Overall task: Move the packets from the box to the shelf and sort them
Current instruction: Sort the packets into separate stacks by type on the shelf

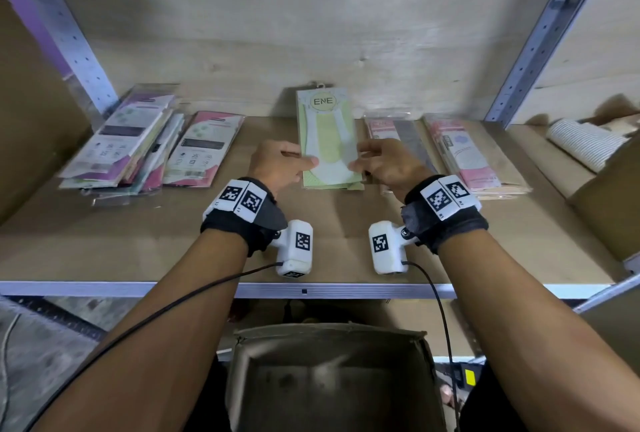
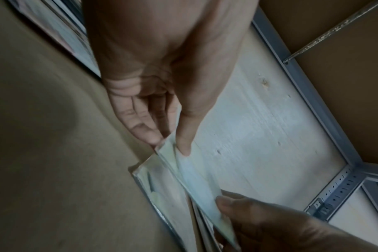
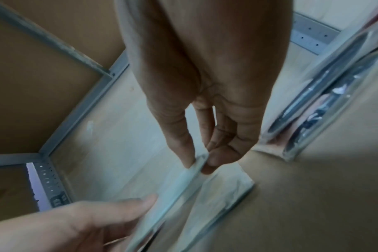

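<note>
A pale green packet (image 1: 327, 133) marked ENE is held over a small stack of like packets (image 1: 349, 184) in the middle of the shelf (image 1: 138, 244). My left hand (image 1: 282, 164) pinches its left edge between thumb and fingers; the same pinch shows on the green packet (image 2: 196, 180) in the left wrist view. My right hand (image 1: 384, 163) pinches the right edge, seen on the packet (image 3: 196, 163) in the right wrist view. The packet is tilted up off the stack (image 3: 224, 192). The cardboard box (image 1: 332, 383) sits below the shelf and looks empty.
Purple and pink packets (image 1: 117, 144) lie piled at the shelf's left, another pink one (image 1: 202, 149) beside them. Pink and brown packets (image 1: 464, 154) are stacked at the right. A striped roll (image 1: 585, 144) lies far right. Metal uprights (image 1: 540, 36) flank the bay.
</note>
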The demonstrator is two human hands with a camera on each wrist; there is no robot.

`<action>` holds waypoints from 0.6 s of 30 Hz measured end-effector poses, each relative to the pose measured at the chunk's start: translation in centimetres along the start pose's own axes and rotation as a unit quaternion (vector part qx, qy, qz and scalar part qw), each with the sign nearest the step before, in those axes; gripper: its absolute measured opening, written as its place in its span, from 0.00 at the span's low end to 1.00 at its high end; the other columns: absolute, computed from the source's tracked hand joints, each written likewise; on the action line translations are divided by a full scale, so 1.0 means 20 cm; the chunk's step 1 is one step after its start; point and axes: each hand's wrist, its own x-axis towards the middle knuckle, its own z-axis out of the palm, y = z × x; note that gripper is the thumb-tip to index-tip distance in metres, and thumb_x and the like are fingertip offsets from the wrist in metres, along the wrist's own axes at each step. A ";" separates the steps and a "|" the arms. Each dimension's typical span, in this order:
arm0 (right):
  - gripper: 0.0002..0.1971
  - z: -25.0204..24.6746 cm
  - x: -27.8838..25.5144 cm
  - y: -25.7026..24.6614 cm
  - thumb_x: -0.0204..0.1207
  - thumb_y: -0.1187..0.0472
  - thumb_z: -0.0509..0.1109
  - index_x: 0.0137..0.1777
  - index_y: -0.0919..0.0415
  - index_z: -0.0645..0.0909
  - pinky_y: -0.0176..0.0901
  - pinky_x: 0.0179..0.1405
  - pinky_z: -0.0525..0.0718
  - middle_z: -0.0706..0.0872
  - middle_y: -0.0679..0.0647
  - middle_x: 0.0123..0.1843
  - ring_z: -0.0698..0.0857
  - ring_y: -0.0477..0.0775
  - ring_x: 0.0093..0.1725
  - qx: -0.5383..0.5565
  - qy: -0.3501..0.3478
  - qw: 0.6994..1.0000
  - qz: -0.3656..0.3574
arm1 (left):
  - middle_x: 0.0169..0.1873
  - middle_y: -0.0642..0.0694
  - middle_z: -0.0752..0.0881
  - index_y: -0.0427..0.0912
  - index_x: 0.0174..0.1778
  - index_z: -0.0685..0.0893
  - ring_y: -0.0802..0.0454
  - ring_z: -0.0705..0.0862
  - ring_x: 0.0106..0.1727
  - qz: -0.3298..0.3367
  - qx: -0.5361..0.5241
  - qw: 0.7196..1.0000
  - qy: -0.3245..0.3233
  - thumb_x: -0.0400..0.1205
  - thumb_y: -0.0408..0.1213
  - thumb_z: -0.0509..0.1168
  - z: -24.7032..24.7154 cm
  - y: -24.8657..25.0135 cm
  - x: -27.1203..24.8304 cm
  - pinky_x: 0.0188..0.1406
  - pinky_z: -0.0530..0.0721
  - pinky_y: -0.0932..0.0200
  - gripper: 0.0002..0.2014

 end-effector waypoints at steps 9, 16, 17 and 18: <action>0.32 0.01 0.07 0.00 0.67 0.64 0.83 0.72 0.64 0.78 0.55 0.65 0.86 0.87 0.62 0.62 0.87 0.60 0.61 -0.146 0.076 0.986 0.013 | 0.48 0.44 0.90 0.34 0.65 0.86 0.59 0.88 0.39 -0.011 0.065 0.998 -0.019 0.75 0.29 0.78 0.03 0.00 0.06 0.47 0.87 0.67 0.21; 0.27 0.02 0.04 -0.01 0.70 0.59 0.82 0.68 0.62 0.82 0.48 0.64 0.85 0.86 0.58 0.66 0.85 0.58 0.63 -0.231 0.080 0.970 0.006 | 0.56 0.37 0.90 0.31 0.67 0.84 0.44 0.91 0.55 -0.023 0.054 0.998 -0.018 0.71 0.32 0.82 0.04 -0.02 0.07 0.65 0.87 0.49 0.28; 0.26 0.02 0.03 -0.01 0.70 0.58 0.82 0.67 0.62 0.82 0.47 0.62 0.85 0.86 0.58 0.65 0.86 0.58 0.63 -0.238 0.080 0.968 0.005 | 0.57 0.37 0.89 0.31 0.67 0.84 0.44 0.91 0.55 -0.023 0.053 0.998 -0.017 0.71 0.31 0.82 0.05 -0.02 0.07 0.65 0.87 0.49 0.29; 0.25 0.02 0.03 -0.01 0.70 0.58 0.82 0.67 0.62 0.82 0.46 0.59 0.85 0.86 0.58 0.64 0.86 0.58 0.62 -0.244 0.078 0.967 0.008 | 0.57 0.36 0.89 0.30 0.67 0.84 0.44 0.91 0.54 -0.024 0.054 0.998 -0.018 0.70 0.31 0.82 0.05 -0.02 0.07 0.64 0.88 0.49 0.29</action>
